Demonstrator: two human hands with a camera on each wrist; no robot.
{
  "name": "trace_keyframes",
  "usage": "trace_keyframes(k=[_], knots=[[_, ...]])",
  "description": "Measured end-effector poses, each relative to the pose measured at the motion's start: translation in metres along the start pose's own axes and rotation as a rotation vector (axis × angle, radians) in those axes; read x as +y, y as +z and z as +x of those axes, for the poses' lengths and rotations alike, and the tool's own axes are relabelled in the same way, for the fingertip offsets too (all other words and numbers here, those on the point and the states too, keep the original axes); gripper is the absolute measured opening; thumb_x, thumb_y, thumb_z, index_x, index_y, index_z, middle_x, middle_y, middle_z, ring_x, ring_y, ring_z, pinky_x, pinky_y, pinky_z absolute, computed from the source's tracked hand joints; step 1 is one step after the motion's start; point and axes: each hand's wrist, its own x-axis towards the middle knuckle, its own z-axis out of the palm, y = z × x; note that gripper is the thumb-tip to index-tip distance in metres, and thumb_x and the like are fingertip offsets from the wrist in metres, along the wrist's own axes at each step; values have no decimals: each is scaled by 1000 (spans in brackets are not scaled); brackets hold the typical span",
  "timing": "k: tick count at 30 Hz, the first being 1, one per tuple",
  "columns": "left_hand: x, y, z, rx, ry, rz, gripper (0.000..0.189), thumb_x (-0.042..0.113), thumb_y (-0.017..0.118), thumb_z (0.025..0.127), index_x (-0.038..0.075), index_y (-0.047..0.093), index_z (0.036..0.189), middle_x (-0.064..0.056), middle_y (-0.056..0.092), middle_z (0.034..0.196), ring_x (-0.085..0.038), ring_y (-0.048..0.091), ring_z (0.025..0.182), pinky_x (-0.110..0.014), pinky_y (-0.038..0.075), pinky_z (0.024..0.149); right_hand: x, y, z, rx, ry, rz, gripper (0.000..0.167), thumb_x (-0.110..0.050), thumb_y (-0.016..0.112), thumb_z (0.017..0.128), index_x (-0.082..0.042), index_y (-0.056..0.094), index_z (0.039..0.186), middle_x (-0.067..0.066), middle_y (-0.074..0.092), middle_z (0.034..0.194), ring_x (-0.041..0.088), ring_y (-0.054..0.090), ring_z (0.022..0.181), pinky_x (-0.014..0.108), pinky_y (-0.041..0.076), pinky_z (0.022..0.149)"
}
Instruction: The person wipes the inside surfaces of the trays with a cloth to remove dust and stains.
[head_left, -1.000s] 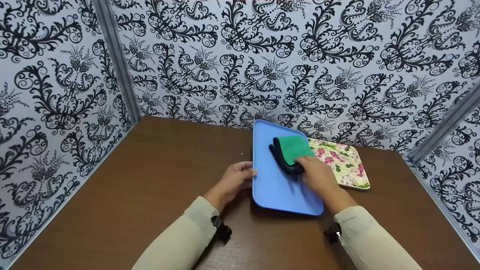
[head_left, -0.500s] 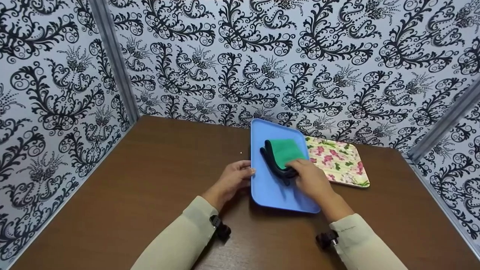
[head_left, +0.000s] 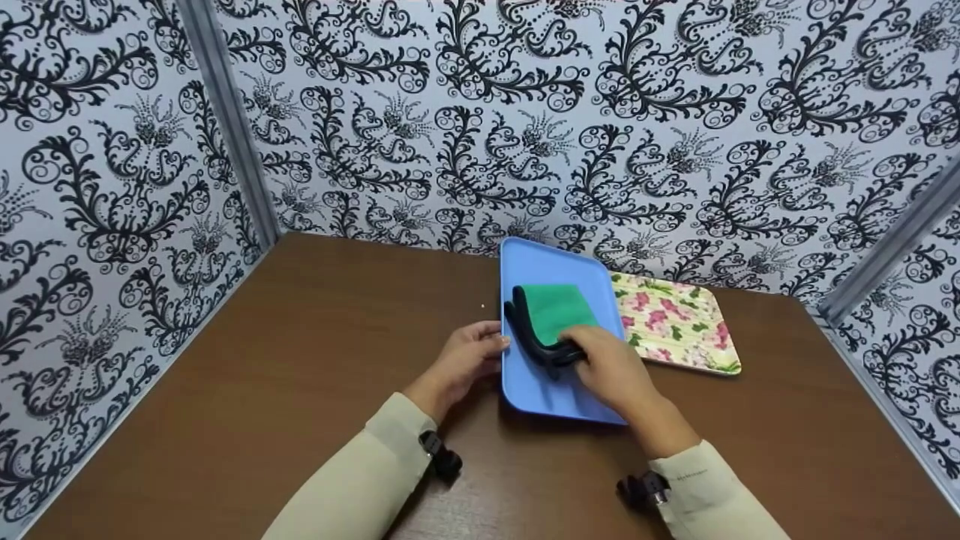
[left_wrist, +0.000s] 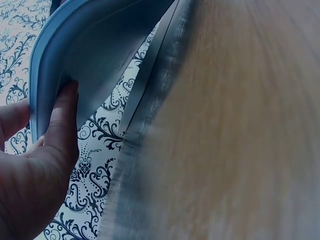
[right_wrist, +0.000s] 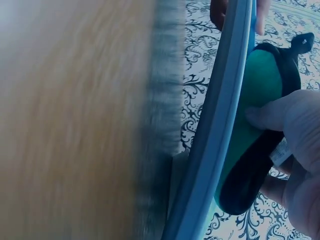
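Green black-edged cloth (head_left: 555,309) pinched in fingers of right hand (head_left: 611,367), perhaps touching blue tray (head_left: 551,262); left hand (head_left: 463,361) has fingers clamped on tray's edge.

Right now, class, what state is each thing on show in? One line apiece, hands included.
Blue tray: held tilted.
Green cloth: folded, dark-edged, against the blue tray's face.
Flower-print board: lying on the table, partly hidden by the blue tray in the head view.
Left hand: gripping the blue tray's edge.
Right hand: pinching the green cloth.
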Motion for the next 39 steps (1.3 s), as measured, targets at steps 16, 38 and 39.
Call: trace_keyframes(k=[16,38,39], knots=[[0,1,1,23,-20,9,43,7,65,98,-6,57,138,-2,69,99,-12,65,83,-27,59,75,1,-8,-7,-73,-199,51,41,8,73,81,-8,75,119,11,75,122,34,70,115,52,55,102],[1,1,-1,-1,32,-37,40,5,62,98,-10,57,134,-1,68,95,-11,66,85,-27,60,75,21,-16,-4,-83,-108,-11,48,13,61,87,-11,73,126,13,72,130,36,67,121,53,52,107],[1,1,-2,0,31,-34,40,5,62,98,-10,57,134,-1,68,95,-11,66,85,-27,60,75,22,-16,-4,-83,-87,-12,49,13,61,87,-12,73,127,13,72,130,36,67,121,53,52,107]])
